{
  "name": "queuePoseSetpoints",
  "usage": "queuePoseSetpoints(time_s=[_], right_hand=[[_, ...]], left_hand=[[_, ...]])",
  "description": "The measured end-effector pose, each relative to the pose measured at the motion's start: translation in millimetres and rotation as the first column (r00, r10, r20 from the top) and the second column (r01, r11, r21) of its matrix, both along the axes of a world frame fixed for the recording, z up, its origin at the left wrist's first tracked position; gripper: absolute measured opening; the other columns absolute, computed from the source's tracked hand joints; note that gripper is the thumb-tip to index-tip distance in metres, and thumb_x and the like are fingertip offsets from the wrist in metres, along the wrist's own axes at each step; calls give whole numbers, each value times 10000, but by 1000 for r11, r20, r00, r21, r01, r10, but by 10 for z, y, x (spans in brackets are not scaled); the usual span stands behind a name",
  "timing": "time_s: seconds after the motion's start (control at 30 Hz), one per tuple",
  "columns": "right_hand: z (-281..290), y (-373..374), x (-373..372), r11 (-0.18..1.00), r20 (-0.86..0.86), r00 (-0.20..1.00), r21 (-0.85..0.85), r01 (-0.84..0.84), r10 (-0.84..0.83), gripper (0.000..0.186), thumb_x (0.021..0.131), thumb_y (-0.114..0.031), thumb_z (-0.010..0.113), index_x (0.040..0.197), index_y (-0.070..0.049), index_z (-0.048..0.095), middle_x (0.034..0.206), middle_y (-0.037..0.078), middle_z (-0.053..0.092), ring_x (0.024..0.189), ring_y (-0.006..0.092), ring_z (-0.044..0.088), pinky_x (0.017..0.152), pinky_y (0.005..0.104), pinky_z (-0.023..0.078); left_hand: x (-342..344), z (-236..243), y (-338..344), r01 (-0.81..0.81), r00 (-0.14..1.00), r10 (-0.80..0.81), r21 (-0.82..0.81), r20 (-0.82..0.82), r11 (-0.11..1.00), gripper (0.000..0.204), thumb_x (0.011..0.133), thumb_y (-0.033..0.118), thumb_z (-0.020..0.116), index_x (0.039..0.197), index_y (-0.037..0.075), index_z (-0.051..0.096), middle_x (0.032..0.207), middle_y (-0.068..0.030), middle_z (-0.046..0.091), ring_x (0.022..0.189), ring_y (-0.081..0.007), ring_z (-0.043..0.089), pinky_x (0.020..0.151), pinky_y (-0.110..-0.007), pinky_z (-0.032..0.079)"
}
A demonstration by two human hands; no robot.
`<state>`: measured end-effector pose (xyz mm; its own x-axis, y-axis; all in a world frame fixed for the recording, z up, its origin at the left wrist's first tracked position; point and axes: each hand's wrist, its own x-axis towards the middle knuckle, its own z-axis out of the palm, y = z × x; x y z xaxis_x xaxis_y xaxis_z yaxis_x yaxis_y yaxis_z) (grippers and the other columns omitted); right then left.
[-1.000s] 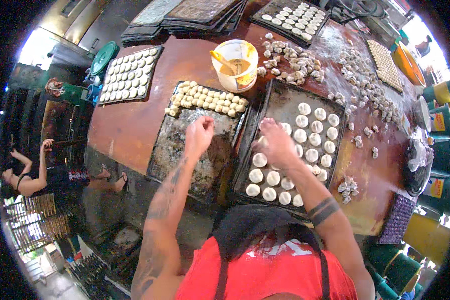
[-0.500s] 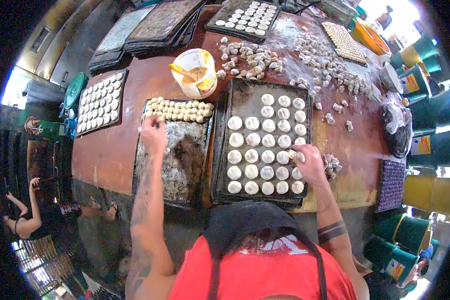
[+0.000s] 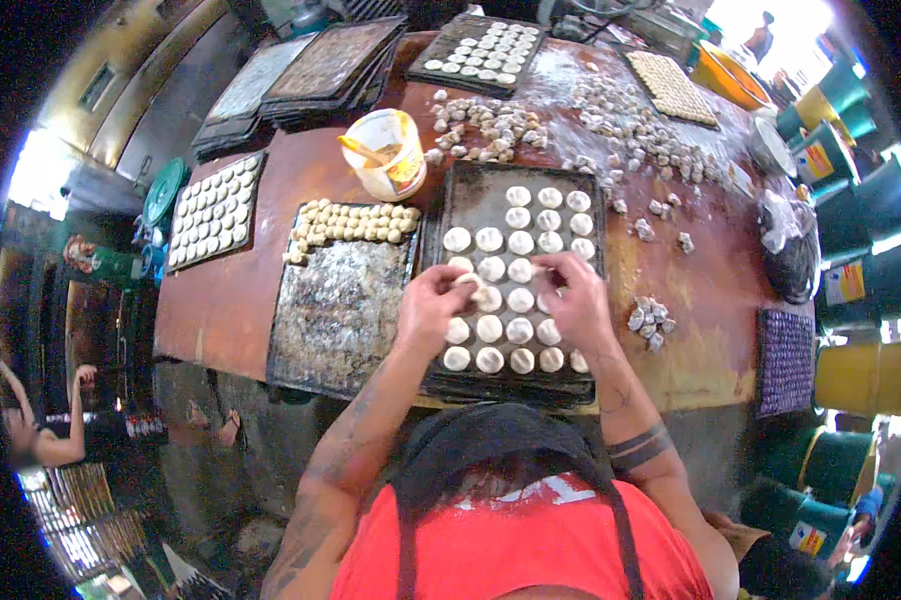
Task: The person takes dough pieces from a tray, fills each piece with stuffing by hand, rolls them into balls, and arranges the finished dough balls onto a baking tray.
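Note:
My left hand is over the left columns of a dark baking tray. Its fingers pinch a pale dough piece. To its right, my right hand hovers above the same tray with thumb and fingertips pressed together; whatever they hold is hidden. Rows of flat white dough rounds cover most of this tray, and both hands hide some of them. Beside it on the left lies another dark tray, with small cream balls packed along its far end.
A white bucket holding brown paste and a yellow-handled tool stands beyond the trays. Floury lumps spread over the far table, with a small heap right of my tray. Stacked trays and a filled tray are at left.
My left hand has moved right, from the tray of small balls to the tray of rounds. My right hand has shifted left and farther up over the rounds.

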<state>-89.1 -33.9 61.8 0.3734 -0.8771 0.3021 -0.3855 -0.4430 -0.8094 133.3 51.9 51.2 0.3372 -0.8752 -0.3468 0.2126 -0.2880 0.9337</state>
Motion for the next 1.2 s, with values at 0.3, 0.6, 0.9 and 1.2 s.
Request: queuePoseSetpoints(time_s=[0.3,0.6,0.9,1.2], right_hand=[[-690,-26,-1614,956,-626,723,-191,221,-292,386,781,-79,735,1165,-115,729,1167,160,669,1100,376,604,937,514,492],[-891,-362,-2324,995,-778,621,-62,73,-94,417,801,-57,700,1216,-94,711,1311,147,641,1204,361,611,1043,464,496],[-1217,-419,-2478,948,-308,902,-2,317,-302,191,950,-150,691,1100,-35,669,1034,121,719,944,234,685,850,378,554],[-1167,-427,-2399,709,201,865,670,221,-460,291,979,-14,582,1268,-36,615,990,48,662,763,122,621,572,254,519]], left_hand=[[76,-542,483,-184,963,175,-22,-205,983,197,923,-71,675,1103,-7,629,1034,-83,685,914,-165,687,826,-307,610],[-313,-217,350,-6,927,32,73,-372,997,197,925,-45,643,1113,12,621,1071,-103,699,956,-200,707,836,-326,609],[-435,-361,332,78,900,-35,82,-435,994,258,928,-16,620,1180,1,567,1065,-122,684,956,-236,707,863,-392,614],[-418,-544,243,146,869,-114,29,-482,989,253,933,-28,628,1182,-10,584,1049,-119,685,928,-214,695,834,-352,603]])
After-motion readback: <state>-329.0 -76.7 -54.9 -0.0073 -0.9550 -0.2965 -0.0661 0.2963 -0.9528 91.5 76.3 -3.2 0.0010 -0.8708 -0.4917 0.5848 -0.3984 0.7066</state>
